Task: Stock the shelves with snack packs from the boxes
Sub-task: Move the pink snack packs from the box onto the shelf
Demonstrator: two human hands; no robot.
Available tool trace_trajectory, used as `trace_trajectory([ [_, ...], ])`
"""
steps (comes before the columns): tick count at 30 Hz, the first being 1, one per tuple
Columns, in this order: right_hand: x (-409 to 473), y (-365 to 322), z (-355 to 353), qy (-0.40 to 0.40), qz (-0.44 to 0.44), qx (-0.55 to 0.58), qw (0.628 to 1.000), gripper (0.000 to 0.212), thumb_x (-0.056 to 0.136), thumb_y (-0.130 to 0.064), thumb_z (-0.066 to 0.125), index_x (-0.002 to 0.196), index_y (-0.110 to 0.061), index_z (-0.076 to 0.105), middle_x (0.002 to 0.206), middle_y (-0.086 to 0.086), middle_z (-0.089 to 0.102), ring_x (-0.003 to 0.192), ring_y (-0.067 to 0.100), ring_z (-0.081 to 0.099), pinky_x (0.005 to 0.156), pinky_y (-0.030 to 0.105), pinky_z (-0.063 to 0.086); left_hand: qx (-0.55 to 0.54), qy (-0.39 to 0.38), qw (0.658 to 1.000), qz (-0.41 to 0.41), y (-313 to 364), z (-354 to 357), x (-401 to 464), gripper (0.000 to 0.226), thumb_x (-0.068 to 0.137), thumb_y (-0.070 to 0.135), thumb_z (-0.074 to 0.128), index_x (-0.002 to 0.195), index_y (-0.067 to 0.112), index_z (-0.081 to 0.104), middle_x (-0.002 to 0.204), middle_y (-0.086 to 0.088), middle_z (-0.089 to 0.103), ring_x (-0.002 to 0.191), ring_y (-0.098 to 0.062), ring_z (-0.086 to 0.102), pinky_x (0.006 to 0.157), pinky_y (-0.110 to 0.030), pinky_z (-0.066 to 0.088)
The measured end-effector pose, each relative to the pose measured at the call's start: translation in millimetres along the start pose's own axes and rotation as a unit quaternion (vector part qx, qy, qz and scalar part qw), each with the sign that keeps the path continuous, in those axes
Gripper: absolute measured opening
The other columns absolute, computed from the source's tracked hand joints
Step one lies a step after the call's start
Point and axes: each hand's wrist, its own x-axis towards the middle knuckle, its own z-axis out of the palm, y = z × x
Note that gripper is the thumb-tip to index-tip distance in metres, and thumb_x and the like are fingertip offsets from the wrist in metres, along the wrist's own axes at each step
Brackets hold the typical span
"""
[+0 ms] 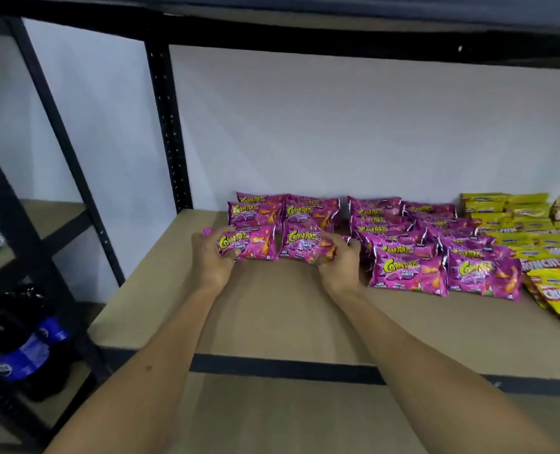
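The left hand's (211,257) fingers (231,253) curl round the left end of one pink pack (249,245), thumb on top, while the right hand's (339,262) fingers curl round the right end of a second pink pack (304,245); both forearms reach forward, palms turned inward toward each other. Each pack lies label up with its long axis left to right, the two side by side between the hands on the shelf (272,309). They sit just in front of two more pink packs (285,209), with longer pink rows (436,244) and yellow packs (534,231) to the right.
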Motion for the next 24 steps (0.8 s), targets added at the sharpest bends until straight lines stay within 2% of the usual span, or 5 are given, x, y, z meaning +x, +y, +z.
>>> trace_trajectory([
  [4,19,3,9,-0.007,-0.009,-0.036,0.999,0.041,0.089,0.004,0.060,0.124,-0.018,0.060,0.137,0.013,0.029,0.078,0.010,0.051,0.099,0.027,0.047,0.020,0.008,1.000,-0.012,-5,16,13,0.043,0.083,0.005,0.073,0.122,0.021,0.064,0.120,-0.015,0.041,0.105,-0.019,0.048,0.094,-0.013,0.030],
  [8,51,0,22,-0.009,-0.028,-0.067,0.997,0.039,0.091,0.003,0.057,0.127,-0.013,0.058,0.141,0.014,0.025,0.100,0.026,0.057,0.107,0.034,0.042,0.025,0.027,0.999,0.004,-8,30,44,0.045,0.083,0.004,0.071,0.124,0.021,0.063,0.121,-0.017,0.041,0.109,-0.027,0.050,0.094,-0.016,0.032],
  [16,99,0,49,0.006,-0.020,-0.222,0.975,0.049,0.091,-0.007,0.056,0.137,-0.022,0.046,0.155,0.017,0.012,0.114,0.039,0.056,0.088,0.045,0.054,0.039,0.024,0.999,0.011,-13,50,101,0.046,0.085,0.011,0.067,0.126,0.029,0.062,0.127,-0.016,0.043,0.123,-0.028,0.044,0.101,-0.025,0.034],
  [20,107,0,53,0.004,-0.013,-0.294,0.956,0.048,0.094,-0.011,0.055,0.138,-0.026,0.042,0.157,0.021,0.007,0.123,0.039,0.049,0.082,0.046,0.056,0.019,0.017,1.000,0.002,-11,55,109,0.045,0.082,0.019,0.067,0.123,0.037,0.061,0.125,-0.011,0.045,0.105,-0.021,0.055,0.101,-0.032,0.043],
  [24,107,5,59,0.076,-0.041,-0.356,0.931,0.042,0.085,-0.001,0.060,0.122,-0.020,0.055,0.136,0.020,0.031,0.111,0.036,0.045,0.081,0.045,0.053,0.011,0.024,1.000,0.006,-11,59,107,0.046,0.082,0.020,0.067,0.125,0.035,0.061,0.125,-0.011,0.046,0.073,0.010,0.044,0.092,-0.023,0.040],
])
